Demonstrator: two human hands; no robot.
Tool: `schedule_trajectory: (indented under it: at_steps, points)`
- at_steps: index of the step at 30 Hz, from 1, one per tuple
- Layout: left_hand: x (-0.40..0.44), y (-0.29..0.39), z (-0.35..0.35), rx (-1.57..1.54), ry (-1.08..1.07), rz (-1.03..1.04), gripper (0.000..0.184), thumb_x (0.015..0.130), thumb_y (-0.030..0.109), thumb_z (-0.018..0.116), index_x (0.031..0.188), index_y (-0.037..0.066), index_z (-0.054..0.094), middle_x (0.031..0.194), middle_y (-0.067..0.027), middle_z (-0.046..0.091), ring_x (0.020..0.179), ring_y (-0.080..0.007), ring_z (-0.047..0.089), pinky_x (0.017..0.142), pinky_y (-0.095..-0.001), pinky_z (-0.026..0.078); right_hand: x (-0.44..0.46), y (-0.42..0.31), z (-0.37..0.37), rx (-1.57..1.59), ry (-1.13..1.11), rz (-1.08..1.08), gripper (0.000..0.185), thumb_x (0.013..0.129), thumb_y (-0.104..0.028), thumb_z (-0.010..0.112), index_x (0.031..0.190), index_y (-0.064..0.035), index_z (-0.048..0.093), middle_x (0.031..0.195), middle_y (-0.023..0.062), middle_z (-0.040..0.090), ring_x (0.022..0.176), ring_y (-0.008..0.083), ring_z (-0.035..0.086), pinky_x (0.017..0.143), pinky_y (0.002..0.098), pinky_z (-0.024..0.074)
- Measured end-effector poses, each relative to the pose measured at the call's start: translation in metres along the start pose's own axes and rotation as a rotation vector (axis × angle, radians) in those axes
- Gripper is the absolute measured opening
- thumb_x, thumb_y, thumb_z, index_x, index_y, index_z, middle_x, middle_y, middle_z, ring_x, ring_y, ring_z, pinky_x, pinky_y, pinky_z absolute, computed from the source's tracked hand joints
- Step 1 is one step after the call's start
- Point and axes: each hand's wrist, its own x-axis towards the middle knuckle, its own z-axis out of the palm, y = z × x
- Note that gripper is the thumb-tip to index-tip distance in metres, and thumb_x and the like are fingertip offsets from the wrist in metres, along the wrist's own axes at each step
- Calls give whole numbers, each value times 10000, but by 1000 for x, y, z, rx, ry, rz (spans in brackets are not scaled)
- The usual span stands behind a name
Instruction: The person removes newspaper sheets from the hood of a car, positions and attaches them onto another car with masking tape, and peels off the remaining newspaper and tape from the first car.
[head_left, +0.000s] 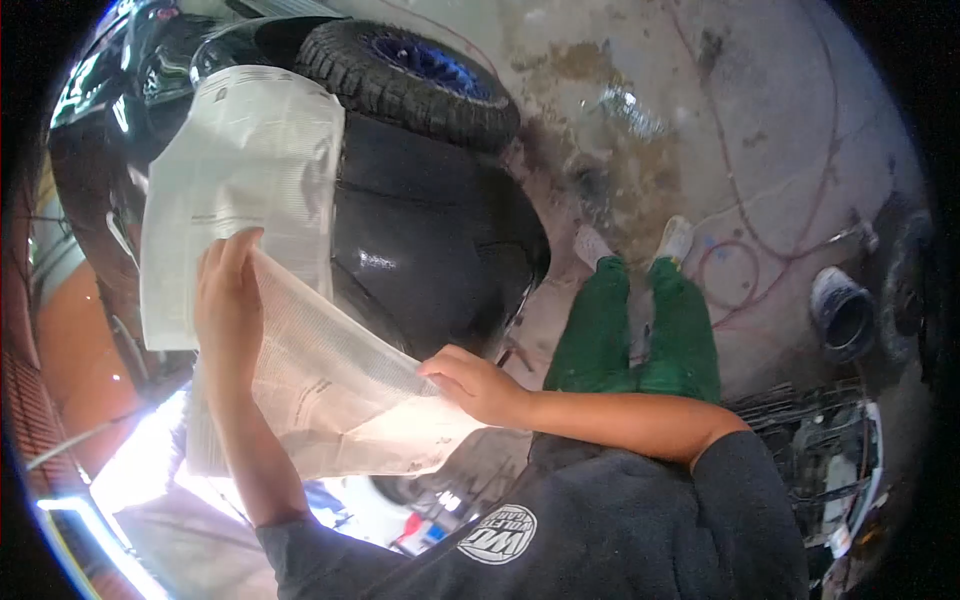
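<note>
A large, thin whitish sheet with fine lines and small print (250,150) lies partly over the black body panel of a vehicle (430,230). Its near part is lifted off and hangs toward my body, see-through in places. My left hand (230,295) has its fingers closed on the sheet around the middle, where the lying part meets the raised part. At the raised part's right edge, my right hand (475,385) pinches a border between thumb and fingers. The edge between both hands runs in a slanting line.
A knobby tire with a blue wheel (420,75) stands beyond the panel. Red hose (730,270) coils across the stained concrete floor (640,110). A dark, bucket-like cylinder (840,315) is at right, near another tire (910,285). Bright light glares at lower left.
</note>
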Motion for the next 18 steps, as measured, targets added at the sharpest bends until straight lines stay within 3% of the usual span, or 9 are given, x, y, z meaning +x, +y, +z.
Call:
schedule_trajectory:
  at_steps: [3,6,8,12,13,16,18]
  points:
    - [11,9,29,-83,-201,-57,282,965,-31,516,1195,85,631,1067,-113,632,995,-338,629,865,-424,487,-2,36,6,84,0,16,303,1026,-75,523,1318,-83,605,1112,152,577,1027,317,612,893,381,483]
    - [20,-4,53,68,-348,18,242,1013,36,489,1208,49,632,1092,-141,629,971,-314,646,887,-354,495,1,58,18,144,10,59,337,1029,-94,530,1358,-91,601,1096,142,576,1019,299,608,890,377,480]
    - [30,-13,56,8,-424,-20,221,984,26,529,1168,53,647,1071,-130,634,959,-302,648,874,-363,494,1,65,19,210,-56,107,382,1029,-98,533,1406,-120,592,1098,135,576,1022,283,605,888,378,478]
    - [43,-5,57,-182,-594,-361,179,973,76,597,1132,10,646,1010,-120,643,960,-229,637,886,-344,487,-2,80,30,357,-60,88,416,1026,-89,539,1432,-165,590,1110,126,589,1021,265,608,879,388,491]
    - [45,-15,64,-186,-593,-226,192,951,117,664,1104,3,647,898,-73,631,833,-163,608,766,-315,497,-1,87,36,373,-28,51,418,1027,-91,541,1434,-169,590,1101,125,595,1015,258,610,876,388,495]
    - [64,2,61,-204,-831,-531,159,920,109,702,1048,32,646,808,-15,594,669,-112,553,590,-270,446,1,96,39,401,-28,45,422,1033,-99,538,1444,-182,582,1069,125,613,998,250,624,880,386,506]
    - [69,-13,66,-192,-869,-471,215,893,191,734,999,44,618,833,-8,586,604,-85,497,526,-246,403,0,97,31,371,-45,51,426,1038,-104,532,1454,-186,572,1050,125,623,983,248,633,886,383,511]
